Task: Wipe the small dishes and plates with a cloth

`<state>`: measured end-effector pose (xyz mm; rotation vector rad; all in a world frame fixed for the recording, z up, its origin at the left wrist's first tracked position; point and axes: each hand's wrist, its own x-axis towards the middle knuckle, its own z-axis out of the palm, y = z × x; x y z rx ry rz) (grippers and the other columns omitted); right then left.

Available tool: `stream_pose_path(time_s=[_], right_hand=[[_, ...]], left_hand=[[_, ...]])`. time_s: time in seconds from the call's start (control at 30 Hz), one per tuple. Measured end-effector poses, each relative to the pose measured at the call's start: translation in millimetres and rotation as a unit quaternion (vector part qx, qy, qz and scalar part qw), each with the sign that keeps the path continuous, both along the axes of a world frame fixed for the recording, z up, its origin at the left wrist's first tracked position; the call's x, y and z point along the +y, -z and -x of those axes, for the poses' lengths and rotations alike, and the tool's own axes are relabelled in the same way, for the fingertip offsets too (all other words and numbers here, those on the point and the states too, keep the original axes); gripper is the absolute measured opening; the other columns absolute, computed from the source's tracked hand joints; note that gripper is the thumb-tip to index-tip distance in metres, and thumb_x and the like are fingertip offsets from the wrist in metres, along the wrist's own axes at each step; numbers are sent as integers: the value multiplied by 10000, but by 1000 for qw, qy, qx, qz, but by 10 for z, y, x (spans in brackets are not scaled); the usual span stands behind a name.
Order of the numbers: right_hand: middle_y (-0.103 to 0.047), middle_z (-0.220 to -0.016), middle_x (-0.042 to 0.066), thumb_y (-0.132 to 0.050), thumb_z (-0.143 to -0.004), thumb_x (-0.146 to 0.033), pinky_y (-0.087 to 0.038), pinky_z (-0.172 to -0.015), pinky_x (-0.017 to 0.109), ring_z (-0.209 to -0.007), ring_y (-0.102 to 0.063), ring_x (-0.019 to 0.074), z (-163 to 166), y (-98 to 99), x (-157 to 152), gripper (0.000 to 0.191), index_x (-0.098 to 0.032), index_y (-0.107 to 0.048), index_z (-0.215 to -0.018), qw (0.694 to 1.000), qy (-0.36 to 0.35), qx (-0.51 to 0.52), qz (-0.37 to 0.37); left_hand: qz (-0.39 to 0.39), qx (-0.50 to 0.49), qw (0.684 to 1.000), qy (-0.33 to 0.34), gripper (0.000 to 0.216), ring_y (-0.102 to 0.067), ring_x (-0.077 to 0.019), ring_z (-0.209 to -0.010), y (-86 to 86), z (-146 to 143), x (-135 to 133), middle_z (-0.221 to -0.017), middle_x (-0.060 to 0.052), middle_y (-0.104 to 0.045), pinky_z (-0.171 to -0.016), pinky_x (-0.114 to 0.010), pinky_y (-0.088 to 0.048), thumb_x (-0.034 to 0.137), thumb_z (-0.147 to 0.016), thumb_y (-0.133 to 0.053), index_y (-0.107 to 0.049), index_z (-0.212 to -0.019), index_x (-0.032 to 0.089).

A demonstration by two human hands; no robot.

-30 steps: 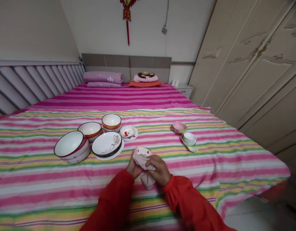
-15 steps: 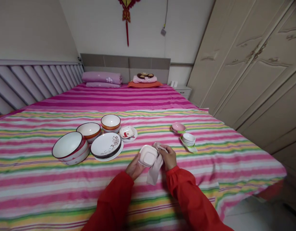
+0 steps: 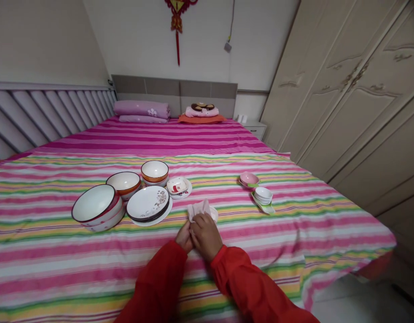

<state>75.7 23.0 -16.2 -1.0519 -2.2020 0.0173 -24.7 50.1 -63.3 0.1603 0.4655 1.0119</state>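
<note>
A small white square dish (image 3: 214, 214) is held over the striped bedspread, mostly hidden by a pale cloth (image 3: 198, 208) and my fingers. My left hand (image 3: 184, 237) grips the dish at its near left side, its fingertips partly covered. Across the dish lies my right hand (image 3: 205, 233), pressing the cloth onto it. To the left of my hands sits a stack of plates (image 3: 148, 202) with a brown flower pattern. Just beyond it, a small square bowl with a red print (image 3: 177, 185) rests on a white plate (image 3: 187, 193).
Large red-rimmed bowls (image 3: 97, 208) and two stacks of orange-banded bowls (image 3: 125, 181) stand at the left. On the right are a pink bowl (image 3: 249, 178) and small white bowls (image 3: 263, 194) on a green-edged dish (image 3: 269, 209). Folded bedding (image 3: 142, 109) lies by the headboard (image 3: 209, 92).
My right hand has moved left with the cloth, from beside the dish to on top of it. The cloth now covers most of the dish. My left hand has barely shifted.
</note>
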Motion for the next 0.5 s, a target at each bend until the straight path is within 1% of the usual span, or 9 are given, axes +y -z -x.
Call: stream_pose_path(time_s=[0.1, 0.17, 0.23, 0.3, 0.37, 0.43, 0.5], right_hand=[[-579, -939, 70, -515, -823, -156, -331, -955, 432, -954, -463, 220, -16, 40, -13, 99, -191, -600, -858, 1000, 11, -14, -20], [-575, -915, 70, -509, -833, -176, -350, -921, 419, -934, -464, 220, -40, 10, 60, 97, -190, -604, -849, 999, 31, -9, -19], [-574, -884, 74, -501, -842, -194, -381, -861, 390, -901, -472, 217, -66, -40, 181, 111, -184, -611, -836, 999, 52, 12, -1], [-579, -856, 75, -496, -845, -207, -402, -796, 356, -857, -487, 209, -100, -72, 317, 128, -177, -618, -824, 995, 72, 59, 33], [-592, -836, 69, -502, -843, -226, -412, -763, 334, -827, -509, 199, -154, -61, 433, 140, -175, -628, -813, 985, 82, 129, 74], [-611, -819, 60, -501, -844, -259, -422, -760, 322, -815, -537, 190, -232, -5, 502, 163, -175, -638, -815, 967, 84, 214, 112], [-638, -837, 58, -502, -842, -298, -435, -773, 316, -830, -566, 187, -324, 81, 512, 192, -173, -647, -844, 939, 87, 298, 146]], left_hand=[[-4, -1, 1000, -2, 353, -601, -164, -1015, 27, -3, 6, -981, -98, -672, -964, -307, -408, 261, -924, -320, -549, -1126, 83], [-13, -7, 1000, -10, 358, -607, -145, -997, 33, -23, 14, -994, -87, -673, -966, -292, -402, 250, -929, -310, -520, -1175, 97], [-42, -20, 999, -22, 362, -612, -123, -981, 29, -44, 19, -1011, -73, -676, -971, -268, -388, 241, -931, -315, -486, -1226, 118], [-86, -33, 996, -20, 379, -605, -127, -1003, 18, -57, 21, -1046, -72, -675, -993, -279, -365, 238, -928, -337, -443, -1278, 136], [-118, -41, 992, -3, 408, -594, -154, -1036, 10, -57, 21, -1079, -84, -670, -1018, -327, -344, 240, -920, -364, -407, -1315, 143], [-130, -42, 991, 6, 429, -592, -174, -1046, 17, -45, 24, -1102, -92, -664, -1028, -361, -335, 242, -915, -378, -387, -1335, 151], [-131, -41, 991, 2, 442, -589, -179, -1058, 39, -26, 34, -1129, -92, -653, -1032, -365, -334, 243, -914, -383, -371, -1348, 161]])
